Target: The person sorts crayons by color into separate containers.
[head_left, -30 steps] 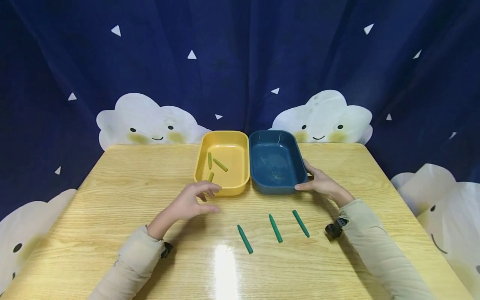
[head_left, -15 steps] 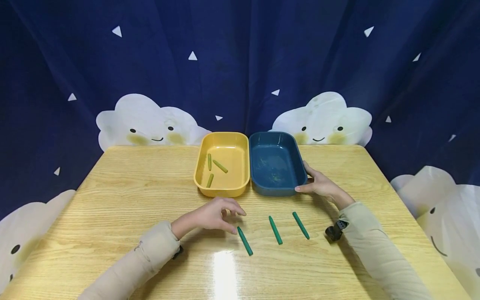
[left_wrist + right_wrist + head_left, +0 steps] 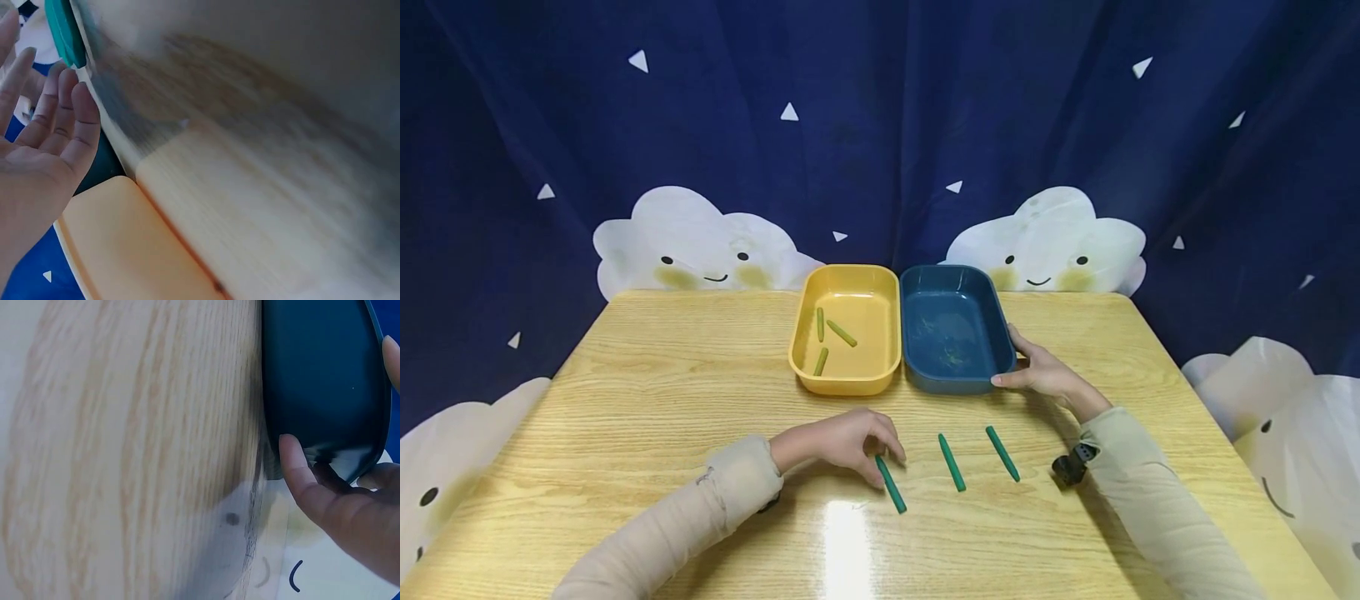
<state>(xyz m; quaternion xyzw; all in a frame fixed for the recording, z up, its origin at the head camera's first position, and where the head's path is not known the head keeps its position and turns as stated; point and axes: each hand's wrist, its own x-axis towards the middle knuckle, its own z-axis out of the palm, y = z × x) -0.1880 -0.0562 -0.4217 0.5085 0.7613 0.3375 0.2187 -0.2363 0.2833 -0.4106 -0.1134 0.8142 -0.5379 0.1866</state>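
Observation:
My left hand (image 3: pixel 853 440) reaches over the leftmost green crayon (image 3: pixel 892 490) on the table. Thumb and fingers lie on either side of its upper end, with a gap showing between index fingertip and crayon. In the left wrist view this green crayon (image 3: pixel 65 32) appears beyond the spread fingers. My right hand (image 3: pixel 1039 370) rests against the near right corner of the blue bin (image 3: pixel 955 386). Its thumb (image 3: pixel 300 465) lies along the bin's wall in the right wrist view. Two more green crayons, a middle one (image 3: pixel 952 462) and a right one (image 3: pixel 1003 454), lie on the table.
Left of the blue bin, side by side with it, stands a yellow bin (image 3: pixel 847 387) holding three olive crayons (image 3: pixel 842 333). Behind the wooden table (image 3: pixel 685 375) hangs a dark blue curtain (image 3: pixel 850 125) printed with clouds.
From beside the yellow bin, my left hand has moved right and towards me, down to the leftmost green crayon. My right hand has stayed at the blue bin.

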